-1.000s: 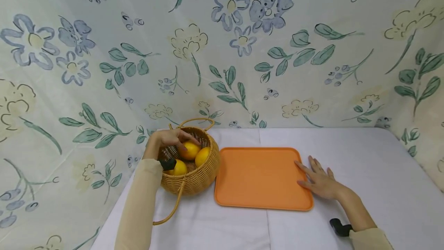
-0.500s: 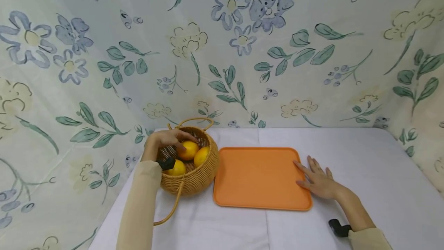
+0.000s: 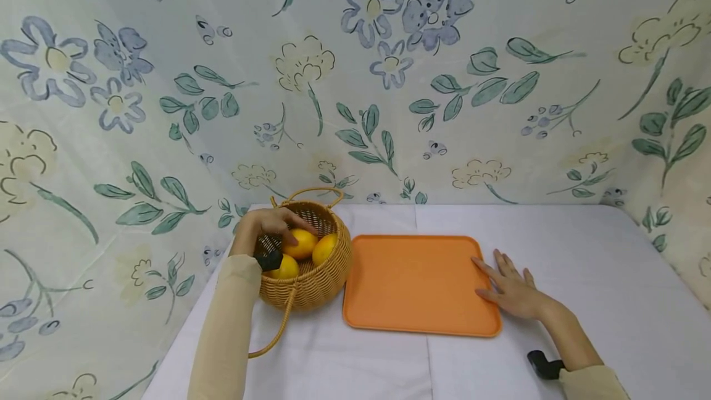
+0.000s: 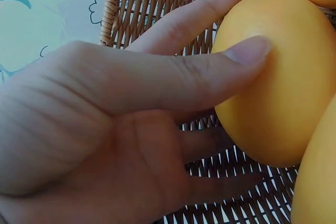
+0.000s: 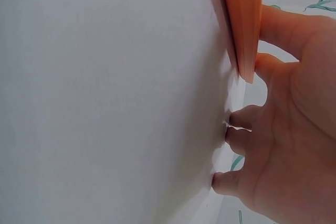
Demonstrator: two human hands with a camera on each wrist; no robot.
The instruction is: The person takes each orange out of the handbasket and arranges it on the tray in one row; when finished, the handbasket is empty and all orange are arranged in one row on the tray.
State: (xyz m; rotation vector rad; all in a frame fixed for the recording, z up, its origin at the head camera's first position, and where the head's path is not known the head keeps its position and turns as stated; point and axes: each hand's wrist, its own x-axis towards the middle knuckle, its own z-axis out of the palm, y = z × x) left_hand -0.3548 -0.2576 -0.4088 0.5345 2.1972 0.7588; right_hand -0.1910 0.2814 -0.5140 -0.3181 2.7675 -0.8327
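Observation:
In the head view my left hand [image 3: 272,222] reaches over the rim into a round wicker basket [image 3: 319,286]. It grips a smooth yellow oval fruit [image 4: 278,82]; the left wrist view shows the thumb lying across its near side and the index finger along its end. Two more yellow fruits sit beside it, one [image 3: 324,249] to the right and another [image 3: 286,268] in front, partly covered by the black wrist piece. My right hand [image 3: 513,289] lies spread at the right edge of the orange tray [image 3: 416,283], thumb and index finger on its rim, other fingertips on the white cloth.
One basket handle [image 3: 278,332] droops onto the white tablecloth [image 3: 383,363], and the other handle [image 3: 316,190] stands at the back. The tray is close against the basket's right side. A floral curtain [image 3: 355,110] hangs behind the table.
The left fingers have shifted a little on the fruit, which sits slightly lower and further left in the basket. The right hand and tray stay put.

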